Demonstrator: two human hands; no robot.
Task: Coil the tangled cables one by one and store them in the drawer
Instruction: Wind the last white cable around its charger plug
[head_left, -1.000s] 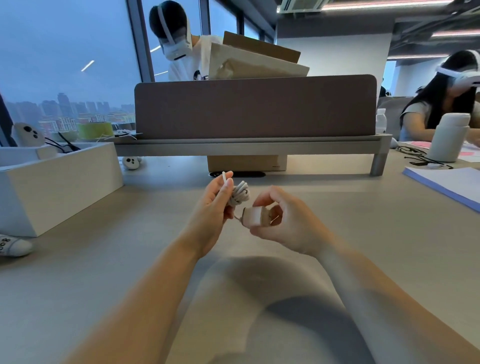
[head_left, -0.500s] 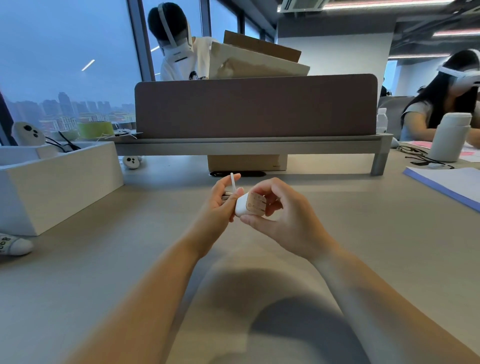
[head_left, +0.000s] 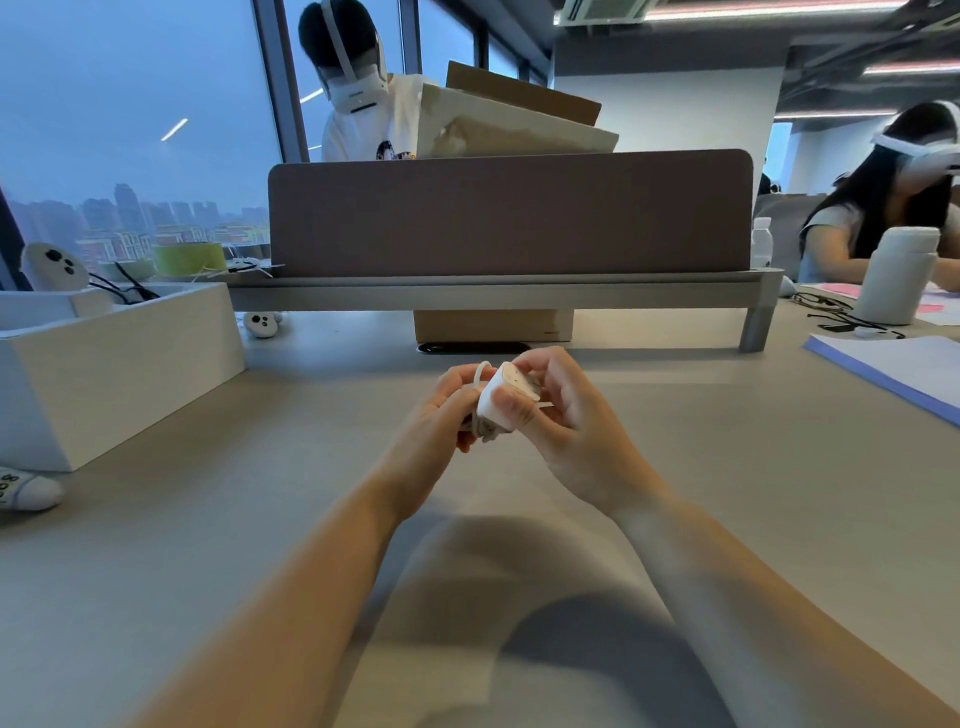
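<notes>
At frame centre, above the bench (head_left: 675, 467), the left hand (head_left: 436, 421) clutches the coiled white cable (head_left: 480, 423) — the right hand (head_left: 566, 415) pinches its charger plug (head_left: 506, 397).

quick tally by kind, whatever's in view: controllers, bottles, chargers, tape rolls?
white controllers: 3
bottles: 2
charger with coiled cable: 1
green tape roll: 1
Total: 7

A smooth white plastic charger block (head_left: 501, 397) above a matt grey table (head_left: 208, 519), cloth-covered divider (head_left: 509, 213) behind.
</notes>
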